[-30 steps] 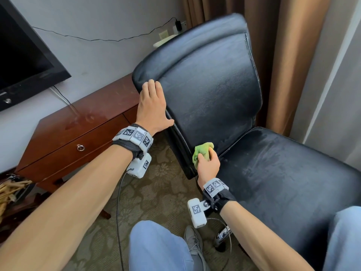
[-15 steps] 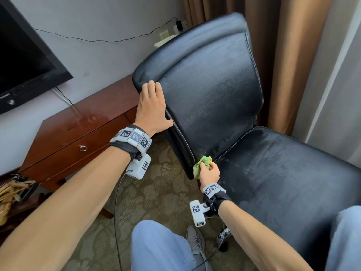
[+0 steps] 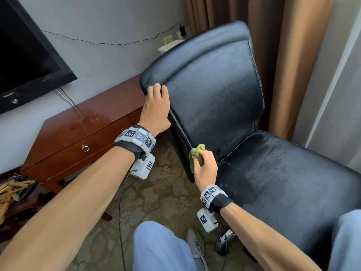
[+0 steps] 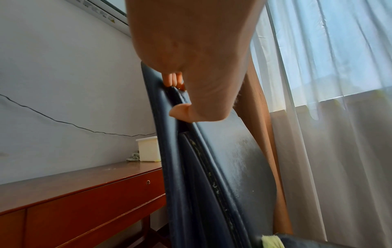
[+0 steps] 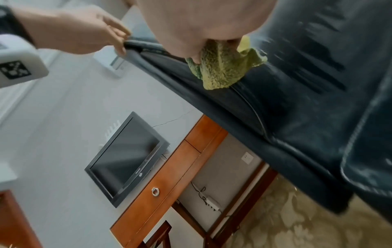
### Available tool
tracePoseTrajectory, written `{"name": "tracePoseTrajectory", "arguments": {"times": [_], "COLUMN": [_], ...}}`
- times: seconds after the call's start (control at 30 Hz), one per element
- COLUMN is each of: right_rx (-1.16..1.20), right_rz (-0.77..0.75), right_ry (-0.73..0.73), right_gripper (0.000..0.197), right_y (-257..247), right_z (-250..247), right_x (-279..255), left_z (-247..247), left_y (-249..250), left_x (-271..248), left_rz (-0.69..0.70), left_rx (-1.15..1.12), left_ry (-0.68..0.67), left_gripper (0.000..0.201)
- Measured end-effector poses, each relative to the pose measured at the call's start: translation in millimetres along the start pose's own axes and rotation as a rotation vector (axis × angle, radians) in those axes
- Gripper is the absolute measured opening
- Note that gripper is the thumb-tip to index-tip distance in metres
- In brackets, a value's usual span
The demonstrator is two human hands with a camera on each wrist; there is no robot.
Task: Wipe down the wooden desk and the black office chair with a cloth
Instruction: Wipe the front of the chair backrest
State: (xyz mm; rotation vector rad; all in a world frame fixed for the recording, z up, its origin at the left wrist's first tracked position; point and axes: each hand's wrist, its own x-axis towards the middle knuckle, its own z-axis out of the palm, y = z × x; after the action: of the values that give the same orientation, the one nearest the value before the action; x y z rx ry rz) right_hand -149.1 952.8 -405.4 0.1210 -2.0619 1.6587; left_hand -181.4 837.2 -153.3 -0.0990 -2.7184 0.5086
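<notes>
Since a second ago, from the head view, my left hand [image 3: 156, 108] has climbed the black office chair [image 3: 214, 90] edge, fingers hooked round it, while the right wrist view shows my right hand [image 5: 203, 25] bunching the cloth [image 5: 222, 70] low on the backrest side (wooden desk [image 3: 88, 122] left alone), so chair wiping continues.

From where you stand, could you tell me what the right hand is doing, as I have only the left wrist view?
Observer: The right hand grips a green cloth against the lower side edge of the chair backrest.
Operator: Thank you. Is anything under the desk?
Observer: Yes, a white power strip with cables lies below the desk.
Operator: And what hangs on the wall?
Observer: A black television, screen dark.
</notes>
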Motion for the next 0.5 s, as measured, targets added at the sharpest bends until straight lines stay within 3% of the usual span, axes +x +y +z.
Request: {"name": "tracePoseTrajectory", "arguments": {"times": [0.27,0.37,0.43,0.5], "right_rx": [-0.106,-0.116,-0.103,-0.092], "right_rz": [-0.463,-0.526,-0.531,-0.551], "right_ry": [0.032,0.055,0.05,0.024], "right_gripper": [0.02,0.025,0.03,0.034], "right_y": [-65.3,-110.5,-141.4,-164.5], "right_z": [16.4,29.0,38.1,47.0], "right_x": [71.6,116.2,143.2,161.0], "left_z": [-5.0,-7.9,-9.2,-9.5], "left_y": [-13.0,-24.0,-34.2,-42.4], "left_x": [3.1,4.7,2.9,-3.3], "left_rz": [0.037,0.064,0.057,0.026], "left_rx": [-0.133,-0.271,-0.416,-0.483], "left_ry": [-0.022,-0.005,0.06,0.217], "left_gripper": [0.08,0.078,0.082,0.082]}}
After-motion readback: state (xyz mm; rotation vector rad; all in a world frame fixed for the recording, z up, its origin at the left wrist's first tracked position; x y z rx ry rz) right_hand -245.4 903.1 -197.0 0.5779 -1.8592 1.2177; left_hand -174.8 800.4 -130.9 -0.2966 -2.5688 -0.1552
